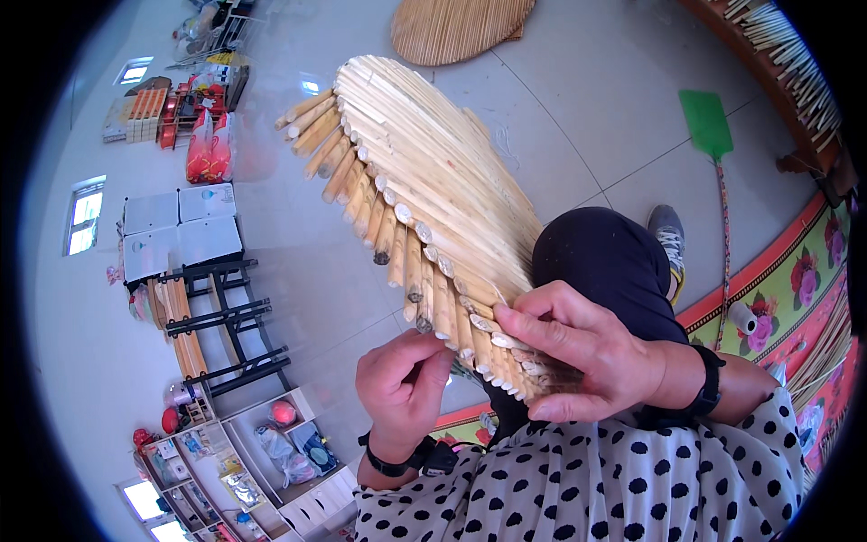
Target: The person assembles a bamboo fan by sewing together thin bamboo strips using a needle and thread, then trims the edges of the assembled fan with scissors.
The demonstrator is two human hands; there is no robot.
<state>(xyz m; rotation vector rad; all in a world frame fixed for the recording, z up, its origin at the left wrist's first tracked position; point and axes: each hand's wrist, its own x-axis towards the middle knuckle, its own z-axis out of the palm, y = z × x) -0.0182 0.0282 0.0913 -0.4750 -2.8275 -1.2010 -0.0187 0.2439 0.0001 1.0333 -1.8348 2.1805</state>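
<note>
A flat piece made of pale sticks [433,172] slants up from my lap, with a row of rounder, darker-tipped stick ends [370,217] along its left edge. My right hand [587,357] grips its lower end, with thumb and fingers over the cut ends. My left hand [402,379] is closed in a pinch just below the lower stick ends at the left edge; what lies between its fingertips is too small to make out. My dark-clad knee [596,262] is beside the piece.
A round stick mat [456,23] lies on the tiled floor ahead. A green flyswatter [706,122] and a white spool [742,316] are at right, by a floral cloth [808,271] and a wooden frame with sticks [808,90]. Folded black-legged tables [221,316] and shelves [208,461] stand at left.
</note>
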